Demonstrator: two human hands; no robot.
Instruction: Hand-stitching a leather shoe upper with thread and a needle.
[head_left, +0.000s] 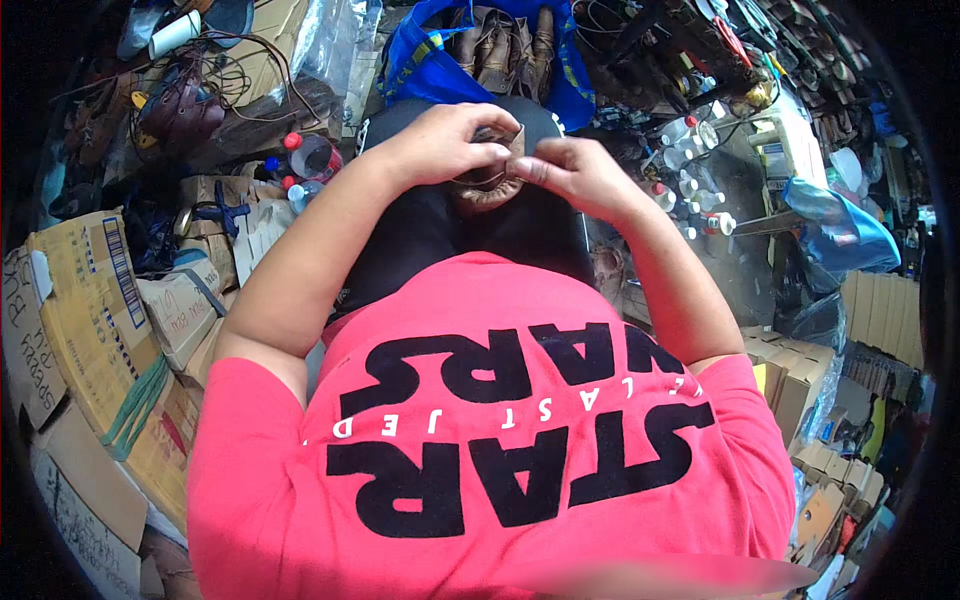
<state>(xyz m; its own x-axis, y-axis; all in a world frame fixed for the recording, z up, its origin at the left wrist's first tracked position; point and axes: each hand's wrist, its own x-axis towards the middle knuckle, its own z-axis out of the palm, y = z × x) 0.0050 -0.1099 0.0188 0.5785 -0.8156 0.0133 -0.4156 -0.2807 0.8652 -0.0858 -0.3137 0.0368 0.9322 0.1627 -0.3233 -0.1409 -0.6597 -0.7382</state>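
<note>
Head view, looking straight down at someone working in a seriously crammed spot. The thing in play is a brown leather shoe-like piece (488, 195), sitting up at the person's knees, right between the two hands, with gathered stitching or pleats along its near edge, as far as I can make out. Left hand (450, 145) is curled over the left side of it, thumb and fingers gripping the leather. Right hand (578, 178) has its thumb and bent fingers pinched on the right edge; can't tell if there's some small tool tucked in there too. Clothes-wise it's a pink shirt (480, 300) with big dark lettering and black trousers (390, 245). Just past the knees there's a blue bag (410, 55) standing open with a bunch of brown shoes (493, 62) in it. Over to the left, a bottle with a red cap (318, 156), a tangle of cords, and a big cardboard box (85, 270) with a green strap (138, 408) lying across it. On the right, a cluster of small bottles (690, 190) and, farther out, a crumpled blue plastic bag (848, 228). Stuff is piled up on both sides, lots of it too blurry to name.
</note>
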